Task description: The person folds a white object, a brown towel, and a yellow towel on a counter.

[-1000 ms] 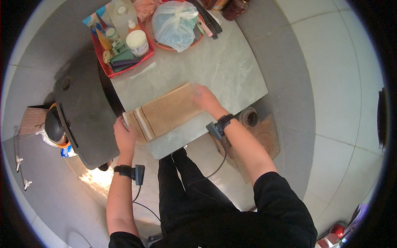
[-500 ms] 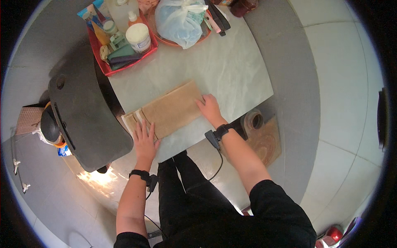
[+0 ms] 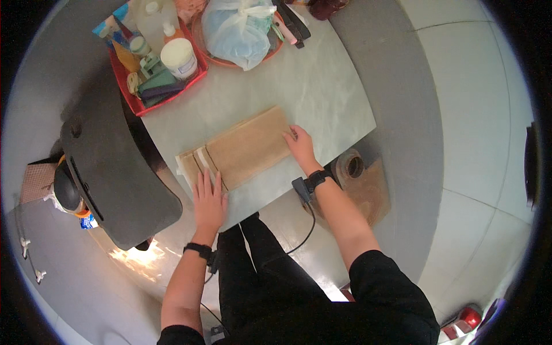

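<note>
Flat and open, both palms press a folded tan paper bag near the grey table's front edge: left hand at its seven o'clock end, right hand at three o'clock. Half a second ago both hands sat almost likewise; the bag hasn't shifted.

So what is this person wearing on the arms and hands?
Both hands are bare, no gloves. The left hand has a black band at the wrist with a small black box. The right hand has a similar black band and box, with a thin black cable trailing from it. Short black sleeves cover the upper arms.
</note>
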Tool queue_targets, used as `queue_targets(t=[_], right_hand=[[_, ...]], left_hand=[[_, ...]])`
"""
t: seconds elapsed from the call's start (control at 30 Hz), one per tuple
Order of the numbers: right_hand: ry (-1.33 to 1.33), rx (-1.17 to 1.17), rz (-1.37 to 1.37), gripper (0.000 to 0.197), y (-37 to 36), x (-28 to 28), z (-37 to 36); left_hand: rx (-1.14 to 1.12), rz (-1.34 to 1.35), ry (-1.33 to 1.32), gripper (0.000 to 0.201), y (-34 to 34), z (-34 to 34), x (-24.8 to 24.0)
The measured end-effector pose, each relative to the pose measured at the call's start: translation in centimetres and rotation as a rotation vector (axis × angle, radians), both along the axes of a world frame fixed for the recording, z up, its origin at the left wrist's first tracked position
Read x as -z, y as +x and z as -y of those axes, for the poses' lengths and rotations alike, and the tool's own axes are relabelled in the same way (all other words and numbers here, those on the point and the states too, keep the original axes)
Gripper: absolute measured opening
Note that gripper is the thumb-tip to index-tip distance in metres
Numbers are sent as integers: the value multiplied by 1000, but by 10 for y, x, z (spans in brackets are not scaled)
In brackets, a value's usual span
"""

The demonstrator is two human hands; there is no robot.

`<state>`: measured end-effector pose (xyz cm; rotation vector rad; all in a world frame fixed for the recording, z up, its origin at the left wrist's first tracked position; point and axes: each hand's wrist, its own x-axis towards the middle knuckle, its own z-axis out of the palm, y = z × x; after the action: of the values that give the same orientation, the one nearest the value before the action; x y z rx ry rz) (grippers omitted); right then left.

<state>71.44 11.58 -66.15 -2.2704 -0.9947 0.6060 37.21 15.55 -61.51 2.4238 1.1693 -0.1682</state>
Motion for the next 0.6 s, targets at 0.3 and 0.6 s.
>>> queue_targets(t=[0.3,0.6], right_hand=[[31,253,-186,46,-23,-23,2],[-236,149,-92,55,-7,2,32]], left_hand=[[51,-16,-69,76,-34,11,11],[69,-5,-69,74,-29,0,3]])
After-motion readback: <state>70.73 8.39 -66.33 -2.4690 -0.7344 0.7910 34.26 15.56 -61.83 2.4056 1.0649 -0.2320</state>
